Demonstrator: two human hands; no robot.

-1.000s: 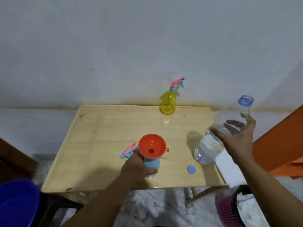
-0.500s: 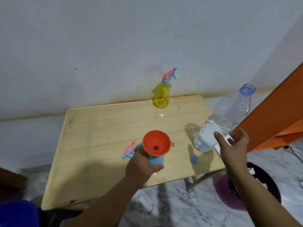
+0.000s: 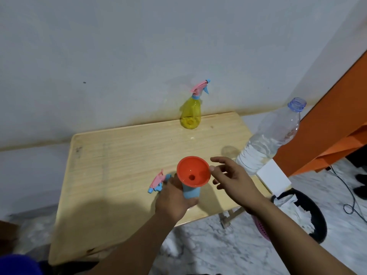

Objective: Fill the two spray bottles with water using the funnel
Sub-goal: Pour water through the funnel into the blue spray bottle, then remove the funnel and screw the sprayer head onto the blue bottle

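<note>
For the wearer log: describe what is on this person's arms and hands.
Both forearms are bare as far as the frame shows: no sleeves, gloves or watch visible. The left hand and right hand show no rings or markings that I can make out. Upper arms lie outside the view.

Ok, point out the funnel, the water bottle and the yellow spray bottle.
funnel [image 3: 193, 171], head view, inner cone wall.
water bottle [image 3: 264, 146], head view, lower body.
yellow spray bottle [image 3: 191, 114], head view, yellow body.

Funnel [image 3: 193, 171] atop blue bottle [image 3: 191, 192] — left-gripped.
</note>
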